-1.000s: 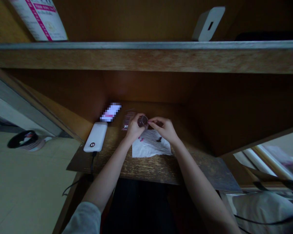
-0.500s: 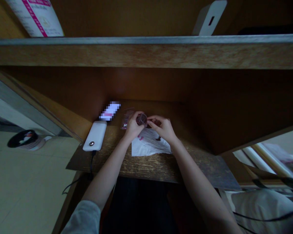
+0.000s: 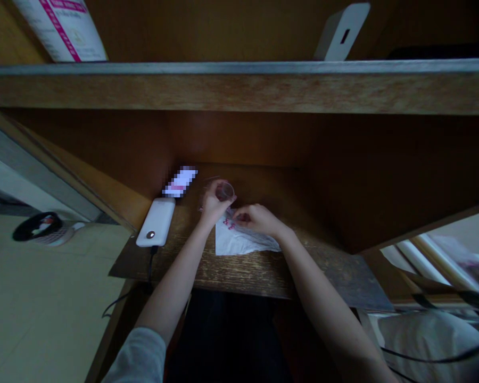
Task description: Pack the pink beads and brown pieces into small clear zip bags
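Note:
My left hand [image 3: 215,205] holds a small dark translucent cup [image 3: 224,191] up between its fingers, above the back of the wooden desk [image 3: 239,275]. A clear plastic bag [image 3: 206,199] lies mostly hidden behind that hand. My right hand [image 3: 257,221] rests curled on a crumpled white paper [image 3: 243,242] with red marks. A small dark item seen earlier on the paper is now hidden under this hand. Left of the paper lies a white power bank [image 3: 157,222], and a phone with a pixelated screen [image 3: 179,182] sits behind it.
A black cable runs from the power bank over the desk's front edge. A wooden shelf [image 3: 239,90] spans overhead, holding a white box [image 3: 341,32] and a pink-printed carton [image 3: 62,32]. A round dark fan [image 3: 42,230] stands on the floor at left; pale bedding [image 3: 427,340] lies at lower right.
The hands have parted. My left hand has lifted the cup slightly up and left, while my right hand has moved down onto the paper, covering the small dark item.

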`<state>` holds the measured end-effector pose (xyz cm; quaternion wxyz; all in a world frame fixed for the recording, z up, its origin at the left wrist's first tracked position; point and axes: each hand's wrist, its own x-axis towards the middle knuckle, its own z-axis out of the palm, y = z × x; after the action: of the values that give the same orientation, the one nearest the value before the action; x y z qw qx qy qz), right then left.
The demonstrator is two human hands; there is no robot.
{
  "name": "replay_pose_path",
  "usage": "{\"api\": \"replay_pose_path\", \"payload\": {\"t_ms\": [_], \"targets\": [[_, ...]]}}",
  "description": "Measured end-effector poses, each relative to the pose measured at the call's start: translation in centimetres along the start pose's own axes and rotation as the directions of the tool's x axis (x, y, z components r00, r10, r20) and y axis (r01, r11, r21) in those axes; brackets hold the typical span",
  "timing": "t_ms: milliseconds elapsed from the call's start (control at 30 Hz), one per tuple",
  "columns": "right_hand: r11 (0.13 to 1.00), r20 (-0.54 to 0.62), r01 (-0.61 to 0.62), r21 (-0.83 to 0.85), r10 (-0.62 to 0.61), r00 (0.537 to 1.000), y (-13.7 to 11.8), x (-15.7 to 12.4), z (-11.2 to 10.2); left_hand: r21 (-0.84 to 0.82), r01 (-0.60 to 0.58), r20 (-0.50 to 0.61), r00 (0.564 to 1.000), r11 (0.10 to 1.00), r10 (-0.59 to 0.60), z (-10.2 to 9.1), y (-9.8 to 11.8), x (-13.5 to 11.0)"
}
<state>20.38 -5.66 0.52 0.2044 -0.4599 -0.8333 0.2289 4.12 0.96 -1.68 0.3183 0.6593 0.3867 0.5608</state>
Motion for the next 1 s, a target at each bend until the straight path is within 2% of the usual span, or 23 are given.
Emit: {"api": "replay_pose_path", "payload": {"t_ms": [167, 667, 867, 1000], "targets": [[1.0, 0.057, 0.003, -0.028, -0.001, 0.998, -0.3, 0.1, 0.1, 0.044, -0.016, 0.0, 1.0, 0.999, 0.016, 0.0, 0.2, -0.2], [1.0, 0.059, 0.019, -0.008, -0.018, 0.998, 0.2, 0.1, 0.4, 0.039, -0.012, 0.007, 1.0, 0.999, 0.012, 0.0, 0.3, -0.2], [0.998, -0.034, -0.024, 0.063, 0.027, 0.999, 0.5, 0.0, -0.4, 0.088, -0.035, 0.006, 0.999, 0.995, 0.035, 0.0, 0.8, -0.2], [0.993, -0.155, -0.015, 0.116, 0.033, 0.987, 0.7, -0.3, -1.3, 0.098, -0.048, 0.015, 0.999, 0.994, 0.047, 0.0, 1.3, -0.3]]}}
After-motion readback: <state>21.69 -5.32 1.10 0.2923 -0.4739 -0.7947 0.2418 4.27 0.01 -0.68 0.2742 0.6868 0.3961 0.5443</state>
